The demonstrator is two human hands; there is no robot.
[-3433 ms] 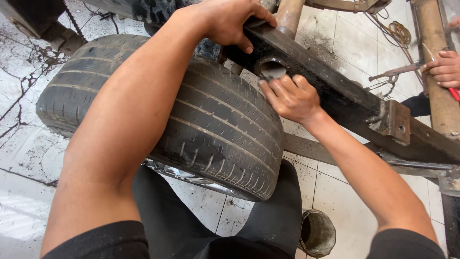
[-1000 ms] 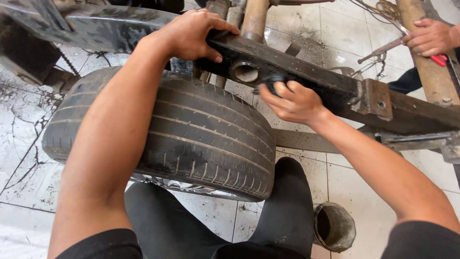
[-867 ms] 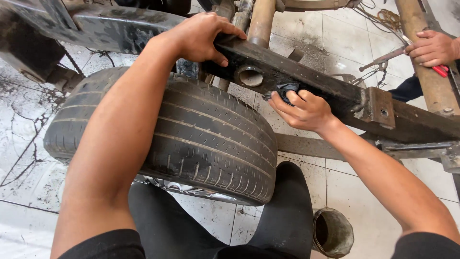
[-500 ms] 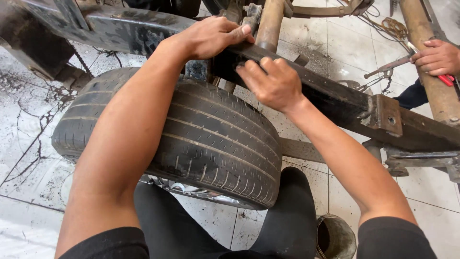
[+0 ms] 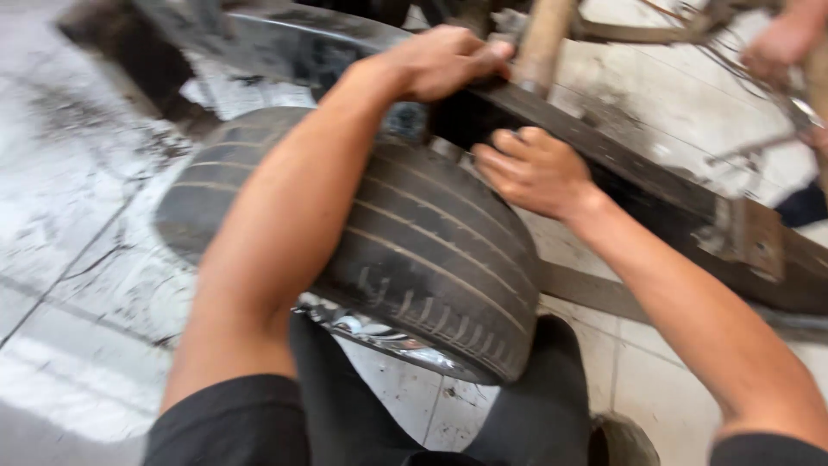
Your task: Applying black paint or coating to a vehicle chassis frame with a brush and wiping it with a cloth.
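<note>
Hands were both on the black frame [image 5: 604, 151], which ran slantwise just behind the tyre [image 5: 431, 250]. Left hand [image 5: 444, 60] lay over the frame's top edge, behind the tyre, fingers curled down over the metal in a closed grip. Right hand [image 5: 535, 173] pressed against the frame's near face, just above the tyre's tread, fingers bent; whether it held anything small could not be told, as the picture was blurred. The tyre rested on the tiled floor [image 5: 78, 216], tread up, with a chrome rim [image 5: 388, 341] showing at its lower edge. The person's dark-trousered legs [image 5: 526, 397] sat just in front of the tyre. A rusty bracket [image 5: 750, 242] was fixed to the frame, well to the right of the tyre. A wooden post [image 5: 543, 39] rose behind the frame, beside the left hand. Another person's hand [image 5: 780, 43] showed far right of the tyre, beyond the frame; its grip could not be made out.
</note>
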